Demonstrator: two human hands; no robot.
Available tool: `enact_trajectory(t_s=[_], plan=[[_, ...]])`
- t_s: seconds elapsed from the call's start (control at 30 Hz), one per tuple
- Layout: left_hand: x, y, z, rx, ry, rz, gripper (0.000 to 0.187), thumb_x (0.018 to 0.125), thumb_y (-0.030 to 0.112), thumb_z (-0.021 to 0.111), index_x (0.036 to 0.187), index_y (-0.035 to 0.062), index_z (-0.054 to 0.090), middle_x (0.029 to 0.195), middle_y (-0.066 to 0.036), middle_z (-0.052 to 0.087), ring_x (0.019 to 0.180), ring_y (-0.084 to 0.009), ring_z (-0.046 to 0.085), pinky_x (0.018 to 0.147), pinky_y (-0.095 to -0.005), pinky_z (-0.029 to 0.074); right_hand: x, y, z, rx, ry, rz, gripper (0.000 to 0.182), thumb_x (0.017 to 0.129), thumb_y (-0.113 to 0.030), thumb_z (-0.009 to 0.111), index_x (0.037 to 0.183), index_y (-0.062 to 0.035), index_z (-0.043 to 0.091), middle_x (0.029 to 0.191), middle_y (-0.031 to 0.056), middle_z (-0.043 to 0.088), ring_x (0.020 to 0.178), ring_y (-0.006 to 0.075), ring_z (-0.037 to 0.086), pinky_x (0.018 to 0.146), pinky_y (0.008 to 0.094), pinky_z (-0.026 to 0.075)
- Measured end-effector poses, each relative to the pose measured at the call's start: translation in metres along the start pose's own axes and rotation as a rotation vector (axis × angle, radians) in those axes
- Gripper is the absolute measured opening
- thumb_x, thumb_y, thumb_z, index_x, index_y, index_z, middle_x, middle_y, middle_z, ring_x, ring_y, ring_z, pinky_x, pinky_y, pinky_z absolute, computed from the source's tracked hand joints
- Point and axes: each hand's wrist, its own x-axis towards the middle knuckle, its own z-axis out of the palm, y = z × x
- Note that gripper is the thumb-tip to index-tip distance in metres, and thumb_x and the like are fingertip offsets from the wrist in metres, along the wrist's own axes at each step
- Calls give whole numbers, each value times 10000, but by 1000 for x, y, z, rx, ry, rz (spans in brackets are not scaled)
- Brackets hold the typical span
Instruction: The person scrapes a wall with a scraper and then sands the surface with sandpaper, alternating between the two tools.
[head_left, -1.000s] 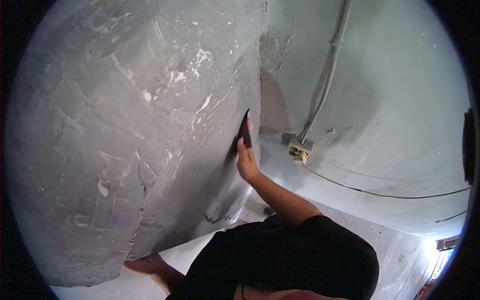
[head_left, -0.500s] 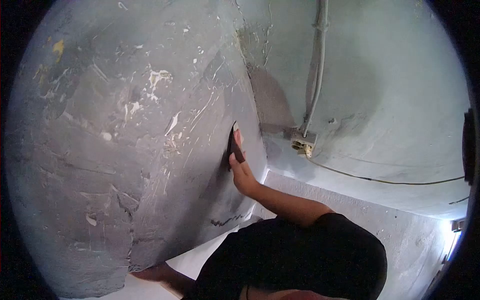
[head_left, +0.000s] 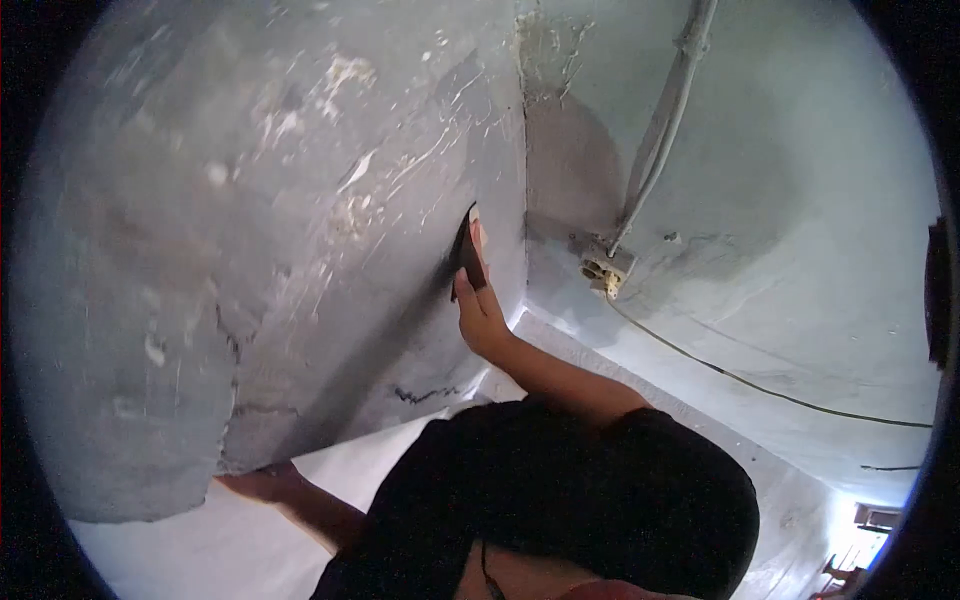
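A flat, dark tool (head_left: pixel 472 255) with a thin edge is held in my right hand (head_left: pixel 480 305), pressed to or very near the grey, scraped surface (head_left: pixel 330 300). Its exact kind is hard to make out. Down at the left, my left hand (head_left: pixel 258 484) lies against the lower edge of that surface, fingers stretched to the left and partly in shadow, with no object visible in it. White flecks and patches mark the surface above and left of the tool.
A pipe (head_left: pixel 665 140) runs down the pale green wall (head_left: pixel 810 250) to an open socket box (head_left: pixel 607 272). From the box a thin cable (head_left: pixel 740 380) stretches right. A dark object (head_left: pixel 938 295) sits at the right edge. Cracks cross the grey surface at lower left.
The view has shifted and turned a little. In it, my right hand and the tool appear higher, and my left hand appears higher and further left. The tool stays in my right hand.
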Motion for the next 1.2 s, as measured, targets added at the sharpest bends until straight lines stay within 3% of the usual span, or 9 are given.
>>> enact_trajectory(t_s=[0.07,0.1,0.13,0.2,0.23,0.33,0.47,0.93,1.2], plan=[[-14,28,24,682,-10,568,506,896,291,602,1259,-30,456,1261,-210,553,1132,-340,552,998,-437,434,-5,9,-4,-21,-10,45,589,1034,-305,289,1527,-80,59,1589,163,72,1460,325,82,1141,511,-13],[-19,31,31,85,101,253,457,937,425,493,1087,-3,547,1031,-159,621,930,-295,606,827,-395,506,-5,14,-8,-30,-8,76,589,1034,-302,297,1523,-61,71,1583,171,90,1458,319,95,1145,481,9],[-15,31,15,86,104,237,457,937,425,493,1087,-3,547,1031,-159,621,930,-295,606,827,-395,506,-6,19,-10,-36,-3,107,591,1034,-300,304,1518,-42,83,1578,179,108,1455,312,108,1150,451,32],[-1,44,-8,-704,-567,-61,511,958,507,374,871,43,570,756,-77,549,679,-210,531,613,-336,447,-15,6,-6,-39,11,165,595,1035,-294,319,1509,-4,107,1567,194,144,1450,299,133,1159,390,77],[-16,47,4,-495,-137,-1,514,965,500,354,733,73,525,624,-40,422,567,-159,402,532,-296,333,-27,-13,-9,-29,65,171,565,1039,-306,331,1472,38,213,1458,193,351,1354,258,312,1106,311,222],[-11,37,-3,-425,-215,101,531,965,499,327,740,65,534,627,-50,442,569,-186,419,543,-319,350,-55,-26,-9,-24,235,123,531,1041,-365,356,1360,59,376,1150,76,519,1051,157,449,941,270,362],[-8,35,1,-519,-259,189,553,989,382,261,728,6,571,483,-60,421,410,-149,336,480,-316,349,-92,-28,-9,-33,296,149,558,1031,-379,361,1408,32,363,1402,129,436,1289,212,383,1083,301,262],[-20,27,-25,-386,-288,121,488,969,355,290,692,24,520,511,-72,428,476,-181,399,513,-330,373,-153,-23,18,42,390,503,630,1012,-450,389,1335,90,432,1317,115,496,1211,182,430,1049,284,292],[-17,21,-40,-377,-268,140,458,980,316,282,697,29,500,556,-69,442,487,-171,390,521,-324,378,-153,-1,23,-9,323,352,593,1014,-422,405,1308,90,458,1279,123,529,1202,186,446,1047,288,305]])
